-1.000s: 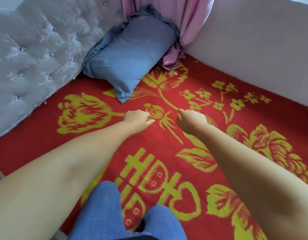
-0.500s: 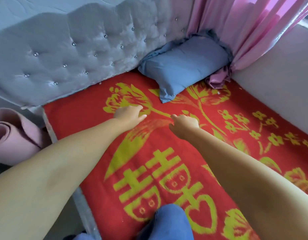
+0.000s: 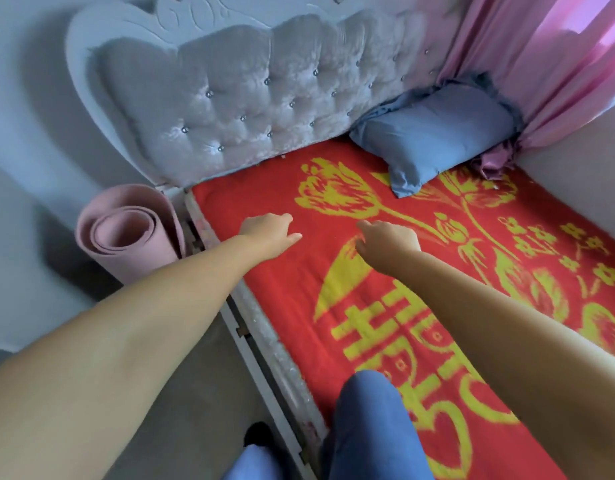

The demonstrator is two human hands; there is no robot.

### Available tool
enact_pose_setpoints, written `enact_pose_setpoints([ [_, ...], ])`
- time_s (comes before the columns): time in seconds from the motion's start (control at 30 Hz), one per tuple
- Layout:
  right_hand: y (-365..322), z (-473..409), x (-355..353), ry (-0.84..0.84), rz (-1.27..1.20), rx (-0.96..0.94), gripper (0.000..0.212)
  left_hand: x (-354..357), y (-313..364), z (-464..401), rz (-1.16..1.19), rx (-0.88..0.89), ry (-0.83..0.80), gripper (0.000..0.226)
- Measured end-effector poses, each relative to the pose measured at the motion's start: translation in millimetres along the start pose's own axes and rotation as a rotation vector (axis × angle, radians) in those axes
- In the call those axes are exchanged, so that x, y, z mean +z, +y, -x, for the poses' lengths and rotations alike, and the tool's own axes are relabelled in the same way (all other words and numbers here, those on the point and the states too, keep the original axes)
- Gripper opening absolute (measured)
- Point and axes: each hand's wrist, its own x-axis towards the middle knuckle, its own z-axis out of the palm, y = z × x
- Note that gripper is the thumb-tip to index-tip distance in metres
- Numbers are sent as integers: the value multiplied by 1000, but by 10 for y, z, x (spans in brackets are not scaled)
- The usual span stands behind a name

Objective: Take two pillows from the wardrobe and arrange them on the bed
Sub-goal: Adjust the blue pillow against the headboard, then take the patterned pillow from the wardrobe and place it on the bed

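One blue pillow (image 3: 434,133) lies in the far right corner of the bed (image 3: 264,188), leaning on the headboard and touching the pink curtain. The bed is covered by a red blanket with yellow flowers. My left hand (image 3: 271,233) hovers over the blanket near the bed's left edge, fingers curled, holding nothing. My right hand (image 3: 389,242) is a little to its right, also curled and empty. Both hands are well short of the pillow. No second pillow and no wardrobe are in view.
A grey tufted headboard (image 3: 247,98) stands behind the bed. A pink curtain (image 3: 541,64) hangs at the right corner. A rolled pink mat (image 3: 126,230) stands on the floor by the bed's left side. My knee in blue jeans (image 3: 368,410) rests on the blanket.
The view has pulled back and swung left, so the pillow now sits farther off at the upper right. Both hands have shifted toward the bed's left edge, still curled and empty.
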Motion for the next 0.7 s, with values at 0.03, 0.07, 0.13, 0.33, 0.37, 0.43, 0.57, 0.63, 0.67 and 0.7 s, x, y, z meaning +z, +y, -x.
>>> enact_pose_setpoints([
  [0.03,-81,93,8,4,-9,-19,37,21,85,66,4,20,-11,47],
  [0.07,-147,174,28,2,7,-36,36,49,163,140,1,45,-18,47],
  [0.13,-248,319,66,-20,43,-41,34,108,234,338,-10,88,-27,46],
  [0.33,-725,508,138,-46,81,-78,28,184,-277,1080,13,-45,-3,45],
  [0.37,-854,551,151,-39,75,-93,28,194,-396,1216,5,-72,-1,44],
  [0.43,-1135,652,189,-30,58,-142,29,215,-630,1503,9,-117,5,41],
  [0.57,-1704,992,288,-6,-3,-215,30,408,-977,2247,106,-226,34,37],
  [0.63,-1969,1310,332,-44,-17,-254,30,584,-1057,2717,94,-269,15,38],
  [0.67,-2084,1445,380,-48,-19,-290,31,678,-1098,2928,72,-276,14,38],
  [0.7,-2200,1569,415,-61,-18,-330,32,748,-1142,3130,57,-287,2,39],
])
